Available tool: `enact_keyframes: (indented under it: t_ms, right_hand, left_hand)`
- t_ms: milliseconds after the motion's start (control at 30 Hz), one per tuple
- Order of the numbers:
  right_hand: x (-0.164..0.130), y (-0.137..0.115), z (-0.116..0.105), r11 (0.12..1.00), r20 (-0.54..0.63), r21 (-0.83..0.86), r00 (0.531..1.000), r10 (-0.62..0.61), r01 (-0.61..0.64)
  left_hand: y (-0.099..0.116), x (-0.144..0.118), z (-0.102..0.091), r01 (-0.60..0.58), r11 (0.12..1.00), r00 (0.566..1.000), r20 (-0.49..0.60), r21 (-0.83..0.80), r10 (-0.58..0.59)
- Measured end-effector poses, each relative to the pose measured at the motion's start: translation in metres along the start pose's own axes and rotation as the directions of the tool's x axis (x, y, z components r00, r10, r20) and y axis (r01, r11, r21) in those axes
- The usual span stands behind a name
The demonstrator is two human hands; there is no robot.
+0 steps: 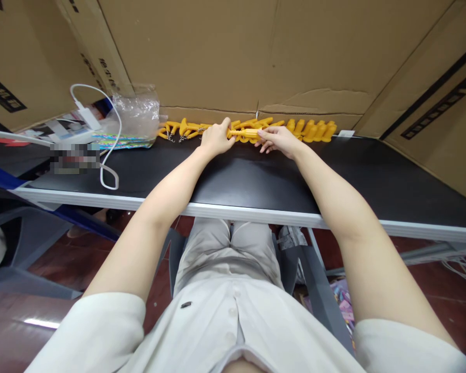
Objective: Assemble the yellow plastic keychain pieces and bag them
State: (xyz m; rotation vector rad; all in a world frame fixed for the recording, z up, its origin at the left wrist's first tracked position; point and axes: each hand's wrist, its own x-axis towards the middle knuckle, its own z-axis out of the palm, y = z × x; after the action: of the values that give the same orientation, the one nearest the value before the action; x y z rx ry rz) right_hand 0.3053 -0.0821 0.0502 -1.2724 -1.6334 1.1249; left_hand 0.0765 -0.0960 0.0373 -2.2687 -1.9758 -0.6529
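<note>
Cardboard sheets (225,52) stand behind a black worktop (256,178). Along its far edge runs a row of yellow plastic pieces (310,129) (some with small chains). At the middle of that edge, the left hand (216,139) and right hand (278,140) each pinch one end of a yellow piece (245,133). A clear plastic bag (136,115) and white cable (111,150) lie toward the far left corner.

The person wears a white short-sleeved buttoned shirt and light grey trousers.

No lettering is showing clearly enough to read. Black print is running along the cardboard box (97,57) at upper left, but it is staying too small and skewed to make out.
</note>
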Motion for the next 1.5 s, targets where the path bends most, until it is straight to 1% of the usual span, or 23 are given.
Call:
enact_keyframes:
  t_ms: [133,233,433,567,700,867,933,1033,1100,1167,1233,1300,1367,1433,1500]
  right_hand:
    - [0.001,0.001,0.000,1.000,-0.003,-0.014,1.000,0.003,-0.003]
    - [0.003,0.002,0.001,0.999,-0.020,-0.016,0.999,0.037,-0.037]
    - [0.006,-0.002,-0.002,0.996,-0.074,0.056,0.995,0.073,-0.068]
    - [0.005,-0.002,-0.007,0.997,-0.082,0.064,0.996,0.036,-0.031]
    - [0.006,0.003,-0.007,0.999,-0.031,0.039,0.999,-0.032,0.033]
    - [0.006,0.005,0.000,0.998,-0.020,0.063,1.000,-0.022,0.024]
    - [0.008,0.005,0.001,0.994,-0.037,0.100,0.999,-0.032,0.036]
    - [0.016,0.008,-0.003,0.984,-0.118,0.134,0.988,-0.103,0.118]
    - [0.026,0.013,-0.010,0.974,-0.209,0.110,0.963,-0.172,0.198]
    - [0.037,0.020,-0.020,0.964,-0.300,0.016,0.921,-0.249,0.266]
    - [0.048,0.028,-0.030,0.938,-0.368,-0.147,0.863,-0.346,0.314]
    - [0.056,0.036,-0.039,0.892,-0.422,-0.294,0.791,-0.443,0.344]
    - [0.063,0.044,-0.046,0.854,-0.460,-0.371,0.728,-0.509,0.364]
    - [0.068,0.052,-0.051,0.834,-0.471,-0.405,0.697,-0.541,0.374]
    - [0.070,0.059,-0.053,0.814,-0.455,-0.445,0.689,-0.564,0.372]
  left_hand:
    - [0.000,0.001,0.001,-0.008,1.000,1.000,-0.004,-0.007,0.008]
    - [0.000,0.000,0.001,-0.006,1.000,1.000,0.000,-0.003,0.006]
    - [0.001,0.000,0.000,-0.007,1.000,1.000,-0.005,-0.007,0.007]
    - [0.001,-0.001,-0.001,0.002,1.000,1.000,0.010,-0.009,-0.002]
    - [0.002,-0.001,-0.002,0.005,1.000,1.000,0.017,-0.006,-0.005]
    - [0.002,-0.002,-0.002,0.009,1.000,1.000,0.027,-0.013,-0.008]
    - [0.000,-0.001,-0.001,-0.025,0.999,0.999,0.036,-0.047,0.026]
    - [-0.006,0.002,0.005,-0.135,0.981,0.989,0.041,-0.141,0.142]
    - [-0.011,0.005,0.009,-0.190,0.964,0.978,0.046,-0.186,0.202]
    - [-0.016,0.007,0.013,-0.199,0.959,0.975,0.061,-0.201,0.214]
    - [-0.020,0.009,0.015,-0.187,0.962,0.975,0.080,-0.199,0.206]
    - [-0.021,0.009,0.015,-0.186,0.963,0.974,0.092,-0.195,0.207]
    - [-0.020,0.009,0.015,-0.191,0.964,0.972,0.103,-0.186,0.212]
    - [-0.018,0.008,0.014,-0.186,0.968,0.971,0.117,-0.169,0.207]
    - [-0.017,0.008,0.014,-0.182,0.972,0.970,0.133,-0.151,0.202]
